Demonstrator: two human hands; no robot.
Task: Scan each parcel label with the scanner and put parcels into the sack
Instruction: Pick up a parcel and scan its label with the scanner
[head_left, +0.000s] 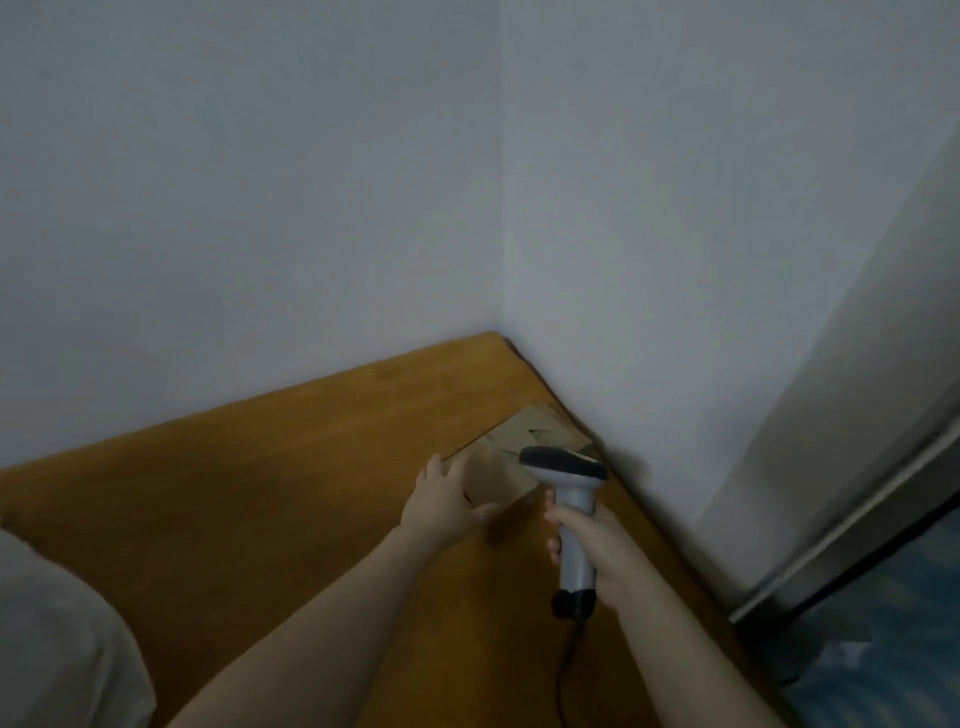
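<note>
**Scanner held over a flat brown parcel**

A flat brown cardboard parcel (511, 457) lies just beyond the left hand (441, 506), whose spread fingers touch its near left edge. It sits cornerwise, with one corner pointing away from both hands. Dark marks show on its top face, too blurred to read. The scanner (574, 519) stands upright in the right hand (597, 551), which grips its pale grey handle. Its dark head tips forward over the parcel's right side. A black cable (562, 686) hangs from the handle's base below that hand and trails back toward the person.
</note>
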